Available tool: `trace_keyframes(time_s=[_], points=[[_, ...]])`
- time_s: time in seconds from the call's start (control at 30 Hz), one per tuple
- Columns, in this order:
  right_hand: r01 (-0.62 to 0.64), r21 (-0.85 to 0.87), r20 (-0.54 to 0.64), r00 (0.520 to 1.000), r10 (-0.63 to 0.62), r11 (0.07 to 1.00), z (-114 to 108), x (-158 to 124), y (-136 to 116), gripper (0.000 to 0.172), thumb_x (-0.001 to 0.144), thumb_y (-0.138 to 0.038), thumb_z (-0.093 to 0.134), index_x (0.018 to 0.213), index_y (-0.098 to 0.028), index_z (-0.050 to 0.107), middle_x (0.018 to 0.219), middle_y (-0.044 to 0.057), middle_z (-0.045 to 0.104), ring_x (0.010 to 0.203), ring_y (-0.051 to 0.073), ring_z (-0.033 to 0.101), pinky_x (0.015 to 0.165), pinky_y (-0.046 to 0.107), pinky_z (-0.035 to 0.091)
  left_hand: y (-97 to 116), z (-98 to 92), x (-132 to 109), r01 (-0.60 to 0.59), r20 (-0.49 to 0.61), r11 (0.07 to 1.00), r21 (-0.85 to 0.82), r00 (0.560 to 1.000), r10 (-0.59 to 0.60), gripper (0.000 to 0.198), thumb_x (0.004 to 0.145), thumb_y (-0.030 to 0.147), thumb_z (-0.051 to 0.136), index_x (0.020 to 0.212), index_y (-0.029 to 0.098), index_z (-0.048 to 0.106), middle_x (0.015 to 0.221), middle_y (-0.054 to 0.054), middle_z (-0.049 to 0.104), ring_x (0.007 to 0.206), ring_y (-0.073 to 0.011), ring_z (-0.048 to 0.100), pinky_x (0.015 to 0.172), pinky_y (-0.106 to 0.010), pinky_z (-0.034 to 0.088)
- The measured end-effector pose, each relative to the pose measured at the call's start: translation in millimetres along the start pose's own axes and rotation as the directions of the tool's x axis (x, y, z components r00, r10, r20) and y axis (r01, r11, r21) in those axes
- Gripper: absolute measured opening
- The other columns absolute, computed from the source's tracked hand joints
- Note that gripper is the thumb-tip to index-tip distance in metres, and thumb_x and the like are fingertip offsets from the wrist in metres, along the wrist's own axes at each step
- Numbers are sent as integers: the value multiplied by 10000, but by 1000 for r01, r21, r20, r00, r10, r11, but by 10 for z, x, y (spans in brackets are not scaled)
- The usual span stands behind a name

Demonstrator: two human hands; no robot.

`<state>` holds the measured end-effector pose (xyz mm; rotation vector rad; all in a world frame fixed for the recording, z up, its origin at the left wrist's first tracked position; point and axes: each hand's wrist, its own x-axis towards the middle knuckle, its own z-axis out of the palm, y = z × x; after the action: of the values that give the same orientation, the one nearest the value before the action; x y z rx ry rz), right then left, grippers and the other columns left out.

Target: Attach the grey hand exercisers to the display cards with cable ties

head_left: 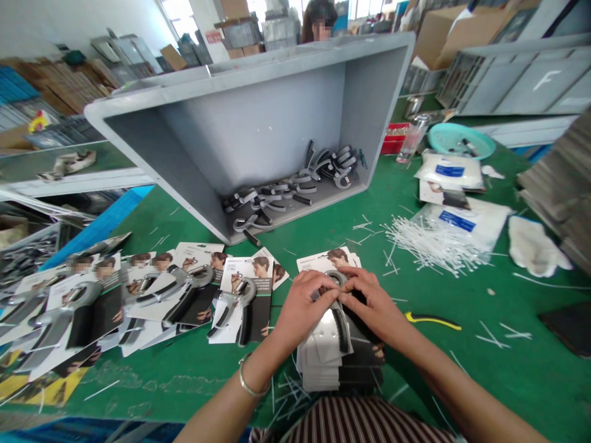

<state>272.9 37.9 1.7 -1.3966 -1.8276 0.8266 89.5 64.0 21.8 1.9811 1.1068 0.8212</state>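
Left hand [301,304] and right hand [373,301] meet over a hand grip [335,278], fingers curled narrow, fingertips pinching its curved grey head from both sides. Backing card [318,261] just behind it; stack of carded grips [323,366] directly beneath the hands. Bangle [248,381] on left wrist; striped shirt [360,424] at lower edge. Green mat [508,332] underneath everything. To the right, yellow-handled tool [431,320], then heap of white cable ties [429,243] beside plastic bags [450,172]. To the left, overlapping carded grips [161,295]. Ahead, tipped grey bin [258,129] holding loose grips [290,187]. Teal basin [462,140] beyond, right. Co-worker [318,21] farthest, behind bin.
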Motion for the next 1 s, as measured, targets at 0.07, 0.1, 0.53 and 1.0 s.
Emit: trace_keyframes(time_s=[0.07, 0.1, 0.53, 1.0], points=[[6, 7, -4, 1000, -6, 1000, 1, -11, 17, 65, 905, -280, 609, 860, -234, 620, 1332, 74, 542, 1271, 266, 449, 1062, 498, 335, 40, 9, -3, -49, 44, 992, 120, 998, 44, 57, 892, 273, 630, 869, 237, 668, 936, -25, 688, 978, -227, 577, 921, -391, 405], [10, 10, -5, 1000, -10, 1000, -2, -18, 24, 61, 897, -275, 621, 855, -232, 617, 1335, 75, 539, 1277, 267, 442, 1067, 497, 328, 50, 8, -3, -67, 63, 984, 165, 996, 58, 61, 895, 275, 626, 864, 235, 660, 939, -28, 684, 984, -232, 569, 925, -397, 396], [-60, 212, -70, 995, 76, 975, 76, -65, 19, 153, 880, -180, 537, 1003, -238, 607, 1313, 74, 560, 1260, 233, 473, 1076, 460, 330, 216, 267, -330, -276, 135, 904, 326, 960, 245, 185, 953, 174, 443, 840, 184, 589, 871, -86, 649, 870, -244, 551, 838, -441, 405], [20, 59, -156, 988, -10, 998, -25, -201, -89, 115, 920, -210, 505, 978, -227, 603, 1220, 85, 587, 1169, 255, 507, 996, 443, 387, 255, 276, -670, -32, -76, 857, 515, 994, 83, 489, 812, 495, 687, 1110, 132, 550, 1133, -151, 578, 1068, -320, 518, 934, -517, 415]])
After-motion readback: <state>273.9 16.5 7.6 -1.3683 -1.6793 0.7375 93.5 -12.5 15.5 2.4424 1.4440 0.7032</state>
